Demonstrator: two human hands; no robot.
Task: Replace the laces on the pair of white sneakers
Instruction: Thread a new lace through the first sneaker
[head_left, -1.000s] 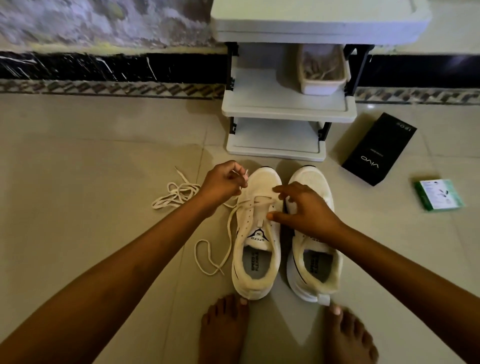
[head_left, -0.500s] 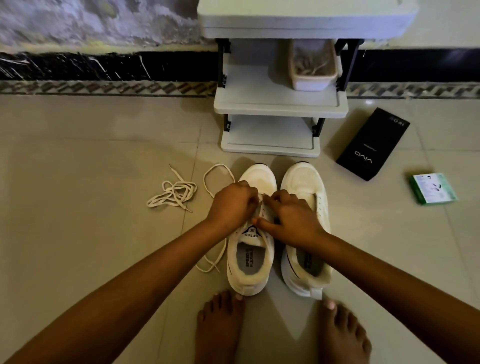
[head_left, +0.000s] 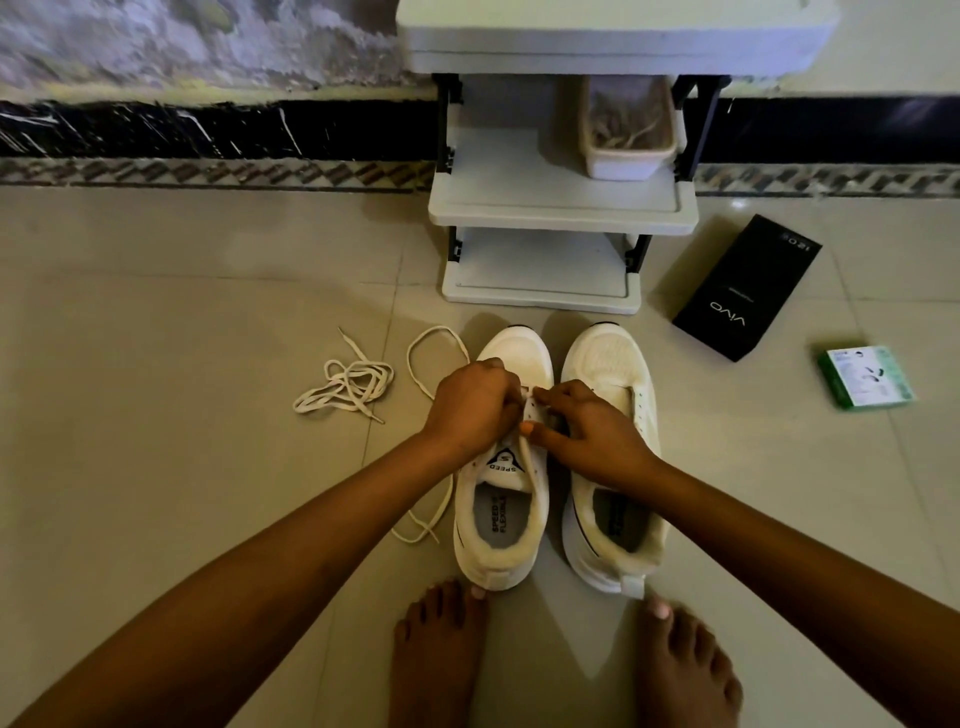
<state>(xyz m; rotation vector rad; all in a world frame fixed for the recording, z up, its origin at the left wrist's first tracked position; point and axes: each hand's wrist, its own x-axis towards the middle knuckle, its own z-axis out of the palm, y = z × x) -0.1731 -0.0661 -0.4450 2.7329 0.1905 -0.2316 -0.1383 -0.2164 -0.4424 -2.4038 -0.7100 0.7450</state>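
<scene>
Two white sneakers stand side by side on the floor, toes away from me. My left hand (head_left: 475, 408) is curled over the eyelets of the left sneaker (head_left: 506, 525) and grips the white lace (head_left: 434, 340) threaded there, which loops out to the left and trails down past the shoe. My right hand (head_left: 592, 434) reaches across from the right sneaker (head_left: 610, 364) and pinches the lace at the same eyelets; its thumb lies against the tongue. A second loose white lace (head_left: 345, 384) lies bunched on the tiles to the left.
A grey tiered shelf (head_left: 561, 205) stands just beyond the toes, with a plastic tub (head_left: 628, 156) on it. A black phone box (head_left: 748, 286) and a small green box (head_left: 865, 376) lie at the right. My bare feet (head_left: 441, 654) rest behind the heels.
My left hand came in from the left with the lace and now meets my right hand over the left sneaker's eyelets. The lace loop has shifted up beside the toe.
</scene>
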